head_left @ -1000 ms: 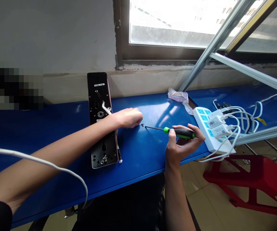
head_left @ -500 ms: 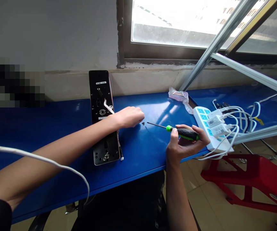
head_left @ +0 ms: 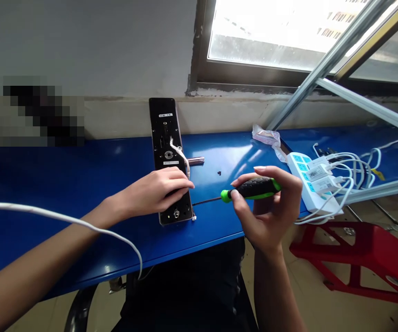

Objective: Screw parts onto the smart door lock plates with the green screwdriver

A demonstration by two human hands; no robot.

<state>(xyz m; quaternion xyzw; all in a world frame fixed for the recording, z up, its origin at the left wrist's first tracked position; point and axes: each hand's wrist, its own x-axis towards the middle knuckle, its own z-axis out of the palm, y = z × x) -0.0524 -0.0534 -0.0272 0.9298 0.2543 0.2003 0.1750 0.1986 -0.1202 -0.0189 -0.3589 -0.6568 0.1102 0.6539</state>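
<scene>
A long black door lock panel (head_left: 164,109) lies on the blue table, with labels, posts and holes on its upper face. A white cable (head_left: 181,156) runs from it, and a copper-coloured handle (head_left: 196,161) sticks out from under its right side. My left hand (head_left: 159,190) is over the panel's lower half, fingers closed together near the right edge; whatever they pinch is hidden. In my right hand (head_left: 266,210) is a green and black screwdriver (head_left: 254,188), its shaft pointing left and its tip close to the panel's right edge. Several tiny dark screws (head_left: 219,173) lie right of the panel.
A white power strip (head_left: 302,173) with chargers and tangled cables is at the right, beside a metal frame (head_left: 330,60). Crumpled plastic packaging (head_left: 267,136) lies near the wall. A white cable (head_left: 64,218) crosses above my left forearm. A red stool (head_left: 365,249) stands below.
My left hand has moved from beside the screws back over the panel. The screwdriver has shifted left and down, its tip now near the panel's edge. The view has turned slightly left.
</scene>
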